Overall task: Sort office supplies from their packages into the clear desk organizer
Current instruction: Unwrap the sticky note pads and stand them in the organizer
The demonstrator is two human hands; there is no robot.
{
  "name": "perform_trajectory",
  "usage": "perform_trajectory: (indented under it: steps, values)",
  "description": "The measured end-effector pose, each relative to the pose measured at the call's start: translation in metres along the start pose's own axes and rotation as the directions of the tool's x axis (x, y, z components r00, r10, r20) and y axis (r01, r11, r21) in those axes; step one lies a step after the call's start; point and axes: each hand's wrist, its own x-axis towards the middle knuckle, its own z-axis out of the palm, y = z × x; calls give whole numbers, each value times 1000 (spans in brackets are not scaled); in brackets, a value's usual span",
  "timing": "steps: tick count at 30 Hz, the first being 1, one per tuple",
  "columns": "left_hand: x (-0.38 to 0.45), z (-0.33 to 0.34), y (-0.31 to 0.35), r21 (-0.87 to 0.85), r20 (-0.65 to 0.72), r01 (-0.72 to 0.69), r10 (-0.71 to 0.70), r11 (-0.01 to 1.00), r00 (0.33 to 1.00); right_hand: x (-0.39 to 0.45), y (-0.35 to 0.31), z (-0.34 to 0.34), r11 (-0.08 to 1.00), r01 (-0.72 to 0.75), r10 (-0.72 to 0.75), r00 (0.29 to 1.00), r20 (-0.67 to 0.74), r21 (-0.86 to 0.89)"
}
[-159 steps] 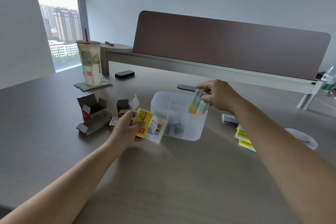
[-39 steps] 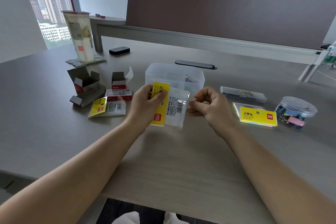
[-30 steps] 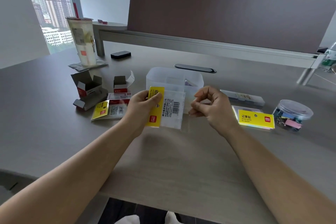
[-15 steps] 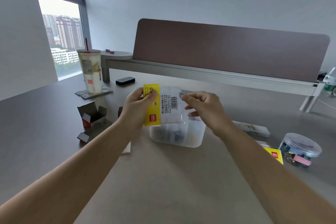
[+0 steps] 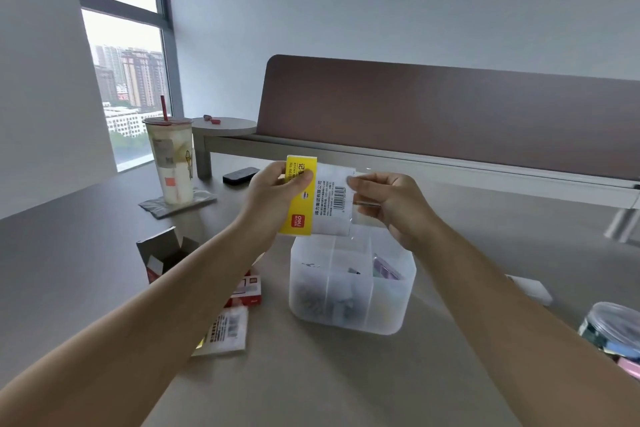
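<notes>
I hold a yellow-and-clear sticky-note package (image 5: 318, 201) up above the clear desk organizer (image 5: 351, 291). My left hand (image 5: 277, 191) grips its yellow end, thumb on the label. My right hand (image 5: 388, 201) pinches the clear plastic end of the same package. The organizer stands on the desk just below, split into compartments that hold small items: dark clips on the left, something purple on the right. Whether the package holds anything I cannot tell.
An iced drink cup (image 5: 169, 159) with a red straw stands on a coaster at the back left. Open small boxes (image 5: 166, 253), a red box (image 5: 247, 291) and a flat wrapper (image 5: 225, 333) lie left of the organizer. A clear jar of coloured clips (image 5: 613, 333) sits at the right edge.
Both hands have lifted the package from low over the desk to above the organizer, and my right hand has closed on its clear end. My head has tilted up.
</notes>
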Motion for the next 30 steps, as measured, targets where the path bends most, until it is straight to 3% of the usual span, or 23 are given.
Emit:
perform_trajectory:
  steps: [6, 12, 19, 21, 23, 26, 30]
  values:
    - [19, -1, -8, -6, -52, 8, -8, 1000, 999, 18, 5, -6, 979, -81, 93, 994, -56, 186]
    - [31, 0, -13, -44, -36, 49, -51, 998, 998, 30, 8, -5, 994, -55, 63, 994, -86, 92]
    - [45, -4, -21, -119, -88, 121, -132, 986, 987, 45, 7, -20, 949, 62, 42, 947, -320, 309]
    - [48, -6, -25, -139, -95, 134, -148, 981, 984, 48, 10, -28, 966, 98, -4, 931, -365, 240]
    - [49, -8, -28, -147, -95, 149, -164, 978, 982, 47, 13, -32, 991, 120, -90, 928, -362, 59]
    - [49, -9, -30, -161, -85, 165, -180, 973, 980, 41, 17, -35, 976, 135, -168, 966, -195, -171]
    - [44, -9, -30, -192, -57, 177, -191, 965, 980, 32, 24, -33, 890, 135, -128, 991, 45, -435]
